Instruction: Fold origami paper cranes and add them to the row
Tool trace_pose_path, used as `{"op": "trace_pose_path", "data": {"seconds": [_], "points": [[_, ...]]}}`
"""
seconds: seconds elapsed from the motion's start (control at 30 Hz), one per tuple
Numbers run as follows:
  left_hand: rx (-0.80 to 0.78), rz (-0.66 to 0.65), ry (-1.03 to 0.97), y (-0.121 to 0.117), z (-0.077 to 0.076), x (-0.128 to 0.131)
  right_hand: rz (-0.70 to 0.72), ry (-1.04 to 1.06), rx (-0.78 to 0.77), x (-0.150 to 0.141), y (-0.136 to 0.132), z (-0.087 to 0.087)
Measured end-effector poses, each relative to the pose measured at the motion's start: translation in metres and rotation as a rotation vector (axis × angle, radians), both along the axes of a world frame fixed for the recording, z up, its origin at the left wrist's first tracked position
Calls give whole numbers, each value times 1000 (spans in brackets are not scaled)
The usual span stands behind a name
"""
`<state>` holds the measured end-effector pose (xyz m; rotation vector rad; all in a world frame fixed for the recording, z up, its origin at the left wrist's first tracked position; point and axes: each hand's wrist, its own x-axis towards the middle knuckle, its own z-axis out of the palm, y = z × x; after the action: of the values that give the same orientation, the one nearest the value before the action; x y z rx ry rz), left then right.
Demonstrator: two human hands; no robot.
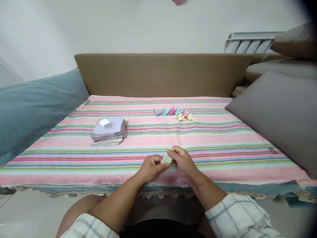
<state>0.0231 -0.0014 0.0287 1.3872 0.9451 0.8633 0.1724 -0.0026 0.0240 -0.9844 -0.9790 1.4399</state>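
A small piece of folded pale green paper (166,159) is held between both hands, just above the near part of the striped cloth. My left hand (151,168) pinches its lower left end, thumb on top. On the upper right end, my right hand (182,161) grips it with the thumb pressed on the face and the fingers curled behind. The fingers partly cover the paper, so its full shape is hidden. Farther back, several folded paper cranes (172,111) in purple, blue, pink and yellow lie in a loose group.
A stack of coloured paper sheets (109,130) lies at left, a small white object (105,123) on top. Striped cloth (148,138) covers the seat. A blue-covered armrest (42,109) bounds the left, a grey cushion (277,115) the right, a brown backrest (160,76) the rear.
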Motion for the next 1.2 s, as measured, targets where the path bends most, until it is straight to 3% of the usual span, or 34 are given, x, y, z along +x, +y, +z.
{"op": "trace_pose_path", "data": {"seconds": [0.27,0.47,0.57,0.77,0.87,0.97,1.1,1.2], "points": [[-23,-18,15,1,-4,-1,76,88,-52,2,0,0],[93,-26,82,2,0,-3,51,78,-75,2,1,-4],[91,-24,91,3,-1,-4,106,104,-85,4,0,-3],[95,-53,112,4,-4,-4,160,-94,-77,7,2,-7],[111,-68,105,3,-1,-4,138,-100,-74,6,2,-10],[22,-100,43,2,0,-4,164,-52,-62,6,2,-8],[-75,-44,-8,3,-4,-3,177,-7,-35,7,2,-3],[-72,75,-111,4,-5,-1,58,-124,26,8,4,-3]]}}
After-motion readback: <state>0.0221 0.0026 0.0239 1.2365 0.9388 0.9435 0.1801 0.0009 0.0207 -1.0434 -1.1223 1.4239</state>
